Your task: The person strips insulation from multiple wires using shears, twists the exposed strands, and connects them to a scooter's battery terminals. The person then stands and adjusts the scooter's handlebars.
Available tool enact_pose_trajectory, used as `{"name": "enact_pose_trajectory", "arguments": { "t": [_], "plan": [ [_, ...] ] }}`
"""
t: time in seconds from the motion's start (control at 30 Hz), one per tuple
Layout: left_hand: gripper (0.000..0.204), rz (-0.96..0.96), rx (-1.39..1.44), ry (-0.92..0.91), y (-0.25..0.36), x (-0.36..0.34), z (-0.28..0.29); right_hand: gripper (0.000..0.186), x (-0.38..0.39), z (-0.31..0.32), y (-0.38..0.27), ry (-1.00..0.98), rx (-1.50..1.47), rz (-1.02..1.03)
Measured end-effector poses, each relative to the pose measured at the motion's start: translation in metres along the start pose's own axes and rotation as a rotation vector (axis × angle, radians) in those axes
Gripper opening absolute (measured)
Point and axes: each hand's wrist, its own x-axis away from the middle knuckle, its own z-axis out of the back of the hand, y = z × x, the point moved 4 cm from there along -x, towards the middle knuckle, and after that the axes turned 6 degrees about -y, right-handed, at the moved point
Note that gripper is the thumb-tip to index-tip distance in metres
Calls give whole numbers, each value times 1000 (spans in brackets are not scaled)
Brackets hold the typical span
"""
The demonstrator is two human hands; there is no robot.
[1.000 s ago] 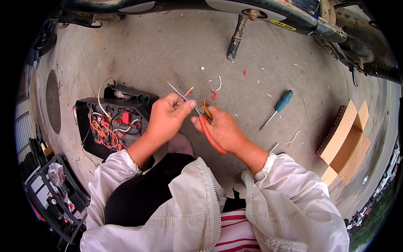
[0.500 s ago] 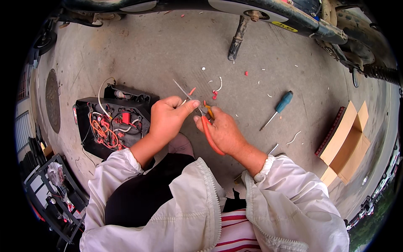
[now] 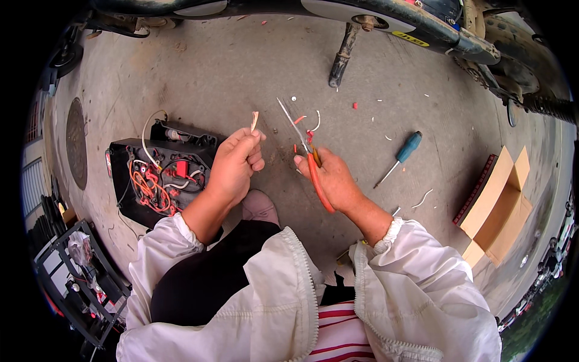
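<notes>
My left hand point(image 3: 236, 160) is closed, pinching a short wire end point(image 3: 254, 120) whose pale, frayed strands stick up past the thumb. The rest of that wire is hidden in the fist. In my right hand point(image 3: 336, 182) is a pair of scissors point(image 3: 318, 186) with red handles, its long thin blades pointing up and to the left, apart from the wire. Just beyond the blades lie a reddish strip point(image 3: 300, 119) and a curled white wire scrap point(image 3: 317, 120). Left of my left hand sits a black plastic case point(image 3: 129, 190) holding orange, white and black wires.
A blue-handled screwdriver point(image 3: 409, 148) lies on the concrete at right, near an open cardboard box point(image 3: 498, 220). Small wire scraps dot the ground. A vehicle's frame point(image 3: 338, 12) spans the far side, its stand point(image 3: 342, 57) reaching down. A black rack point(image 3: 78, 283) stands lower left.
My hands have moved apart: the left back with the wire end, the scissors away to the right. The scissor blades now point free of the left hand. A reddish strip now shows beside them.
</notes>
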Motion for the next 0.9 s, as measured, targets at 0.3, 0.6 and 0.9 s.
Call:
{"name": "enact_pose_trajectory", "arguments": {
  "t": [0.3, 0.6, 0.9],
  "plan": [
    [10, 207, 70, -46, -4, -2, -19, 50, 11, -12, -7, 12, 90, 59],
    [5, 186, 11, -38, -6, -1, -12, 49, 13, -13, -8, 67, 189, 104],
    [6, 108, -178, 43, 0, 1, -13, 55, 16, -12, -14, 97, 260, 156]
  ]
}}
